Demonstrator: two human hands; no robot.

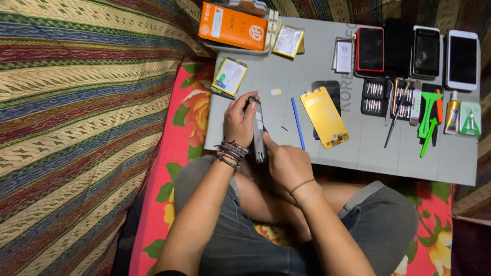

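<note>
My left hand (pixel 238 120) grips a dark phone body (pixel 259 134) held on edge over the near side of the grey work mat (pixel 368 148). My right hand (pixel 287 162) is beside it, its index finger pressed against the phone's side, fingers curled. A blue thin tool (pixel 297 130) lies on the mat just right of the phone. Further right lies a yellow-backed screen panel (pixel 324 116) on a dark piece. A tiny white card (pixel 276 92) sits above the phone.
An orange box (pixel 232 25) and two yellow-edged batteries (pixel 229 76) (pixel 288 41) lie at the mat's far left. Several phones (pixel 427 51) line the far right, with a screwdriver bit set (pixel 374 96), green pry tools (pixel 428 120) and a glue tube (pixel 452 113). Striped cloth (pixel 76 117) covers the left.
</note>
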